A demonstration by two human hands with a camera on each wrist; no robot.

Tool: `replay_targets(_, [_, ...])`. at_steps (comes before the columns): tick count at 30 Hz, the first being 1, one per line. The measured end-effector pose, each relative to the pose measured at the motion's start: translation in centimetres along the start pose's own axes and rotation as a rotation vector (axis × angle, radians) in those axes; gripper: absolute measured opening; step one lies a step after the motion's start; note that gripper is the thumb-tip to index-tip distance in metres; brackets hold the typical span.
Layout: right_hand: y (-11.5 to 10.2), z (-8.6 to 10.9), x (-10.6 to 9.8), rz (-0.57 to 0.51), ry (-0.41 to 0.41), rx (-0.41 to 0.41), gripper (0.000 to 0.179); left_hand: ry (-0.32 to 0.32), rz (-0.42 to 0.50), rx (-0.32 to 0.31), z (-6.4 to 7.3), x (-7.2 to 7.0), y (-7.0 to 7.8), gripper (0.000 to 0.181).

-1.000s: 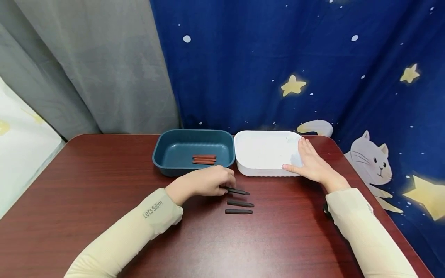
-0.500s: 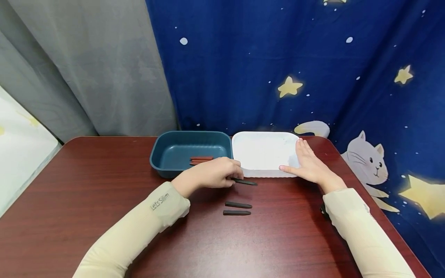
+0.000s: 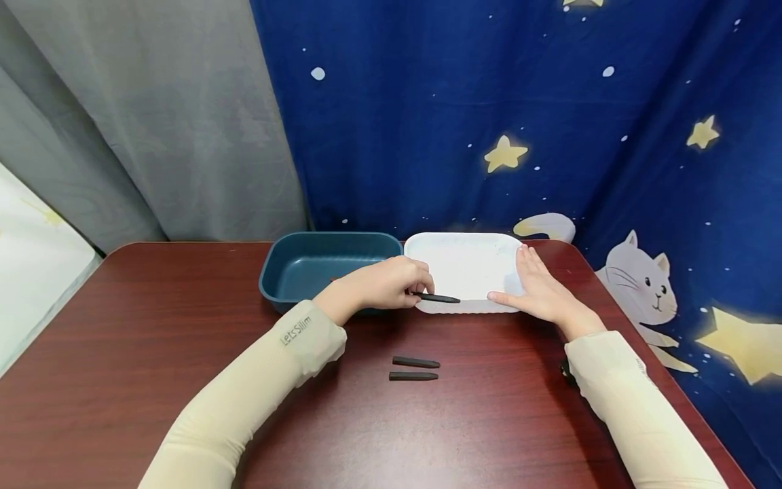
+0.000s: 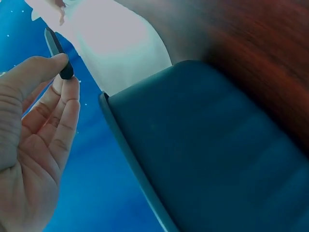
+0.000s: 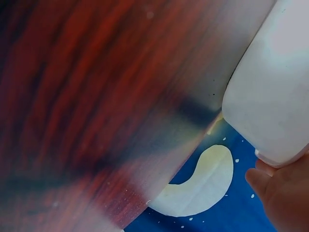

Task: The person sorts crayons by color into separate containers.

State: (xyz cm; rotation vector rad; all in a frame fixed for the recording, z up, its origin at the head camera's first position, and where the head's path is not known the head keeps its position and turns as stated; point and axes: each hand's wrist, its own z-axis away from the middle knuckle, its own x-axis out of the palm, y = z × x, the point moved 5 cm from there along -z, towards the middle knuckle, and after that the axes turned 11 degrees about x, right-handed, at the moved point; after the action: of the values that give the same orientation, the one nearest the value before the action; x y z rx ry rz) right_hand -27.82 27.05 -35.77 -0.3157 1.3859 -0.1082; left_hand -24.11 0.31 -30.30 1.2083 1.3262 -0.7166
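Between thumb and fingertips, my left hand point(image 3: 391, 282) pinches a black crayon point(image 3: 438, 297) by one end. Its tapered tip points right, over the front left rim of the white container point(image 3: 470, 261). The left wrist view shows the crayon point(image 4: 59, 55) as faceted, the other fingers spread below it. My right hand point(image 3: 544, 292) rests with extended fingers along the right side of the white container, thumb at the front rim; the right wrist view shows this hand point(image 5: 285, 193) at the container's edge. Two more black crayons point(image 3: 415, 362) lie side by side on the table.
A dark teal container point(image 3: 287, 299) stands directly left of the white one, partly covered by my left hand and forearm, which mostly hide the reddish-brown crayons inside. Both containers sit near the back edge of the dark red wooden table point(image 3: 183, 319), before curtains point(image 3: 391, 122).
My left hand has lifted the black crayon off the table and carried it up and right to the white container. The right hand stays against the container; the head view has shifted slightly.
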Motion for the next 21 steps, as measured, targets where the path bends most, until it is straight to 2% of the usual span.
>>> replay_targets(11, [0.0,0.0,0.0,-0.006,0.006,0.002,0.121,0.021,0.081,-0.094,-2.4,0.6,-2.7,0.024])
replay_targets(17, [0.0,-0.1,0.0,-0.002,0.010,0.002,0.121,0.056,0.143,-0.130,-4.0,1.3,-4.2,0.024])
replay_targets(21, [0.0,-0.1,0.1,-0.006,0.013,0.005,0.121,0.033,0.136,-0.155,-5.2,1.8,-4.9,0.023])
